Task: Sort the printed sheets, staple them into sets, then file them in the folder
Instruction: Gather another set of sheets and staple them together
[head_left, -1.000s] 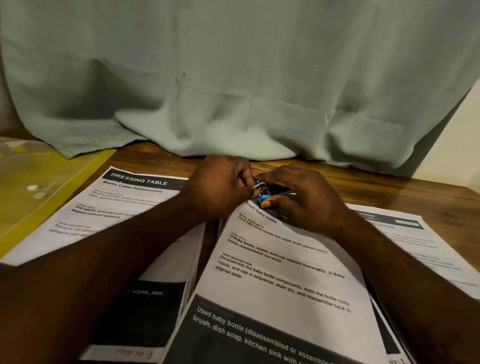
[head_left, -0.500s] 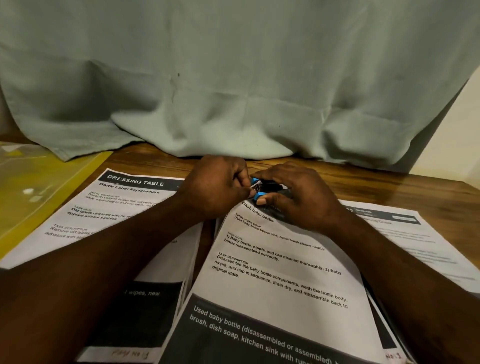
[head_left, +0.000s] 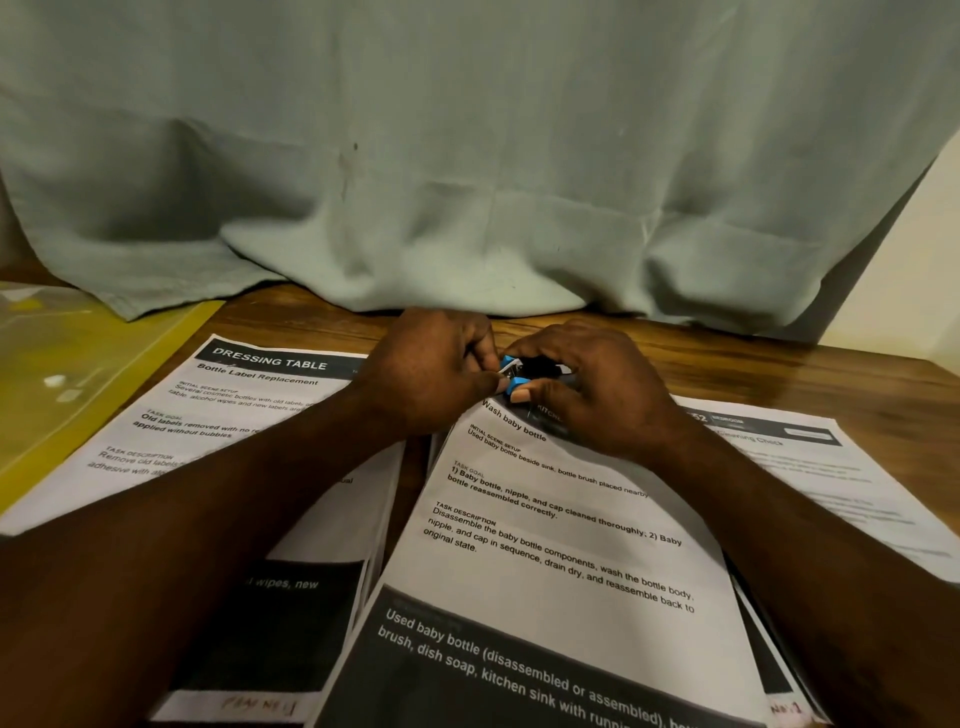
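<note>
Item: small blue and black stapler (head_left: 516, 383); held between both hands at the far end of the middle stack, over its top left corner.

Left hand (head_left: 431, 374): fingers curled; we see thumb and fingertips pinching the stapler's blue and metal front end.

Right hand (head_left: 597, 400): wrapped narrow round the stapler's black body, thumb under the blue tip; the heel of the hand lies on the top sheet.

Middle stack (head_left: 545, 525): printed sheets, top one headed "Wash baby bottle"; it lies slanted, nearest to us.

Left stack (head_left: 234, 415): top sheet headed "DRESSING TABLE"; partly under the left forearm.

Right stack (head_left: 810, 467): partly under the middle stack; its print is too blurred for us to read.

Yellow folder (head_left: 78, 374): flat at the far left of the worktop (head_left: 779, 374), just beside the left stack; we cannot tell whether they touch.

Pale green cloth (head_left: 467, 156): hanging behind; its hem lies on the wooden worktop.
</note>
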